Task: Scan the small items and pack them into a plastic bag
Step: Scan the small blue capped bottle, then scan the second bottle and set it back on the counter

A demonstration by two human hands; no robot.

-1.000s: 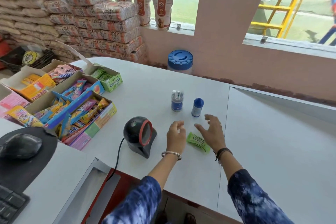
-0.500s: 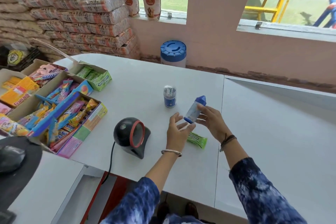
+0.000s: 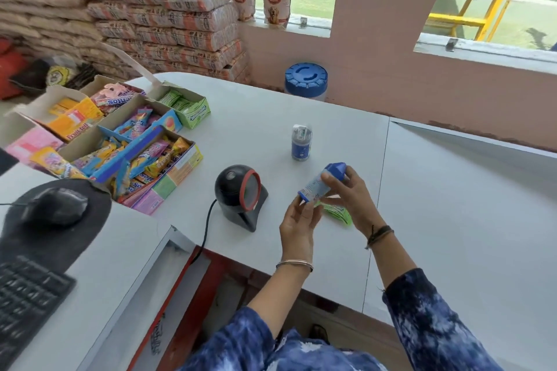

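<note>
A small white bottle with a blue cap [image 3: 320,185] is tilted in the air above the counter, held between both hands. My right hand [image 3: 351,199] grips its capped upper end, and my left hand [image 3: 298,224] pinches its blue base. To the left of the bottle stands the black barcode scanner [image 3: 241,193] with a red-ringed window. A small blue and silver can [image 3: 301,143] stands upright farther back on the white counter [image 3: 301,250]. A green sachet [image 3: 339,214] lies flat under my right hand, partly hidden.
Open cardboard boxes of sweets [image 3: 126,147] and a green gum box [image 3: 187,105] crowd the counter's left. A mouse [image 3: 55,209] on a dark pad and a keyboard [image 3: 27,295] sit on the lower desk at left. A blue-lidded tub [image 3: 306,81] stands beyond the counter.
My right hand lifted the blue-capped bottle off the counter, and my left hand came up to take its base. The bottle has tilted and moved down and left, towards the scanner.
</note>
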